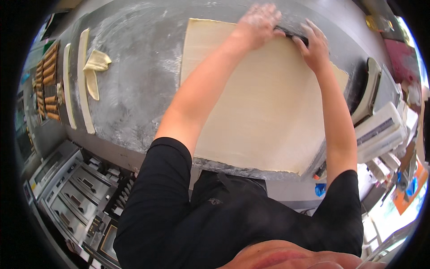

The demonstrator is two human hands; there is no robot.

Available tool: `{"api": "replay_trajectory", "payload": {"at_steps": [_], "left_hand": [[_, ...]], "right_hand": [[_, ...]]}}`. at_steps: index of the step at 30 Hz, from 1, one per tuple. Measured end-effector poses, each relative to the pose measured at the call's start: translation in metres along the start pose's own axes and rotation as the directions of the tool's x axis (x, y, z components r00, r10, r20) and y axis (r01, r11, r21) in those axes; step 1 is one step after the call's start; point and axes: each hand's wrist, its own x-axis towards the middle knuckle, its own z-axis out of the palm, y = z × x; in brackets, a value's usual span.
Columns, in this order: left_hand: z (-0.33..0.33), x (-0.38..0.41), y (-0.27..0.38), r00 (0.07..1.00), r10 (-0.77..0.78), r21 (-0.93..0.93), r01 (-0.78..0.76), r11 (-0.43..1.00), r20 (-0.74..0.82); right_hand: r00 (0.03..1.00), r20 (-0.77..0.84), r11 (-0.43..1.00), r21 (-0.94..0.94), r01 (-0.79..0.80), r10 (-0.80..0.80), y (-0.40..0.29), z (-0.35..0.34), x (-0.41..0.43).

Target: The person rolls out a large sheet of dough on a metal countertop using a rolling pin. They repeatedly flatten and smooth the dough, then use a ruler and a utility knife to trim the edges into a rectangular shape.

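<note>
A large sheet of pale rolled-out dough (265, 111) lies flat on the floured metal worktable (131, 77) in front of me. Both my arms reach across it to its far edge. A dark, narrow bar-like tool (291, 34) shows between my hands there; its exact kind is unclear. My left hand (262, 20), dusted with flour, is at the tool's left end, with the thumb on the near side. My right hand (314, 43) grips its right end, thumb towards me. The fingers partly hide the tool.
Two dough strips (86, 84) and a folded scrap of dough (95, 64) lie at the left of the worktable. Beyond them are racks of brown rolls (49, 67). A deck oven (77, 195) stands lower left. A white plastic container (381, 132) and other clutter line the right side.
</note>
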Motion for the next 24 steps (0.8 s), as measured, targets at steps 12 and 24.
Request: {"api": "replay_trajectory", "payload": {"at_steps": [12,24], "left_hand": [[-0.059,-0.130,-0.082,0.997,-0.060,0.055,0.063,0.996,-0.049],[-0.038,-0.056,-0.136,0.855,-0.227,0.016,0.264,0.964,-0.466]], "right_hand": [[0.999,0.035,1.000,0.019,0.020,-0.021,-0.164,0.034,-0.011],[0.997,0.065,0.998,-0.031,0.049,-0.047,-0.117,0.065,0.090]]}}
